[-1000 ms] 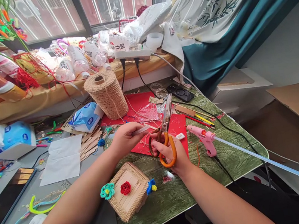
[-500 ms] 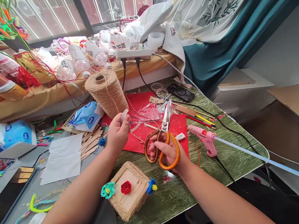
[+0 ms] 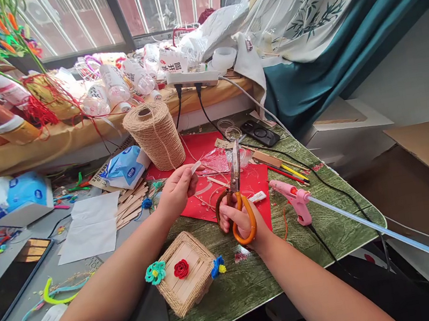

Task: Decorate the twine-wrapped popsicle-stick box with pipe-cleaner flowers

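Note:
My right hand [image 3: 240, 220] grips orange-handled scissors [image 3: 236, 189], whose closed blades point up and away over a red paper sheet [image 3: 199, 144]. My left hand [image 3: 178, 189] is closed, pinching a short whitish translucent stick [image 3: 196, 167] just left of the blades. A twine-wrapped square box [image 3: 184, 274] with a red rose, a teal flower and a blue flower lies on the green table [image 3: 331, 229] below both hands. A big spool of jute twine [image 3: 154, 135] stands behind my left hand.
A pink glue gun [image 3: 294, 199] with a long clear stick [image 3: 380, 232] lies right of the scissors. Wooden sticks [image 3: 129, 204], tissue packs [image 3: 124, 166], white paper [image 3: 90, 226] and a phone [image 3: 11, 279] sit left. A power strip [image 3: 191, 79] and bottles line the windowsill.
The scissors were open half a second ago and are now closed and more upright. My left hand dipped slightly and turned, still pinching the whitish stick.

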A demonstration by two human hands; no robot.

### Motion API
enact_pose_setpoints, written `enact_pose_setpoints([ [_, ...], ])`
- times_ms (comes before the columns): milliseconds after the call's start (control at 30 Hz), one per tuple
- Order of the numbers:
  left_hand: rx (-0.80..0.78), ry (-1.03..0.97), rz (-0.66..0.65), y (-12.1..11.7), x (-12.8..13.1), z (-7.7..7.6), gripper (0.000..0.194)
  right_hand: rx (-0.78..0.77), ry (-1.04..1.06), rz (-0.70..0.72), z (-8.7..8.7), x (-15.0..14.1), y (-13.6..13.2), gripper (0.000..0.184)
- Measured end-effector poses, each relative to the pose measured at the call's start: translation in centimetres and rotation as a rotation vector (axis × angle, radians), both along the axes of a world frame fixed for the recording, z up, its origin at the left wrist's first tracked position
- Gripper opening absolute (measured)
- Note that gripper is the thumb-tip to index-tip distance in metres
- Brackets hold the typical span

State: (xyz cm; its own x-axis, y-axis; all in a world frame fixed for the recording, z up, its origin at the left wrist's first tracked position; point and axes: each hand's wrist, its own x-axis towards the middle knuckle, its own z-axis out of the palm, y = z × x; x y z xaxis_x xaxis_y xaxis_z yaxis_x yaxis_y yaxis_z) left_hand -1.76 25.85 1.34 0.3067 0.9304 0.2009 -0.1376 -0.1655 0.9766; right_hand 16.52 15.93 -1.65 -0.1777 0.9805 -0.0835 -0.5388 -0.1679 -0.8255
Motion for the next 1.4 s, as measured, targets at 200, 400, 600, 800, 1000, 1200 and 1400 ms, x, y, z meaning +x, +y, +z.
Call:
enact_pose_setpoints([
  [200, 0.176, 0.155, 0.039, -0.9, 0.0, 0.2, 0.035, 0.054, 0.024, 0.132, -0.5, -0.5, -0.9, 0.039],
  [400, 0.166, 0.029, -0.034, -1.9, 0.8, 0.9, 0.031, 0.177, 0.03, 0.228, -0.4, -0.5, -1.3, 0.057],
  [600, 0.157, -0.016, 0.014, -1.7, 1.2, 0.8, 0.025, 0.139, 0.006, 0.197, -1.3, -0.8, -0.8, 0.066],
  [800, 0.117, 0.081, -0.063, -1.1, 1.1, 0.5, 0.029, 0.108, -0.026, 0.207, -1.3, -1.0, -0.8, 0.063],
  [1000, 0.064, 0.224, -0.105, -1.1, 0.7, 0.0, 0.03, 0.127, -0.064, 0.167, -0.9, -1.0, -0.7, 0.059],
  [1200, 0.136, 0.152, -0.067, -1.5, 1.1, 0.3, 0.028, 0.055, -0.03, 0.172, -1.1, -1.2, -0.6, 0.059],
  [1400, 0.16, 0.178, -0.018, -1.6, 0.9, -0.3, 0.028, 0.062, -0.07, 0.26, -1.0, -1.0, -1.2, 0.054],
])
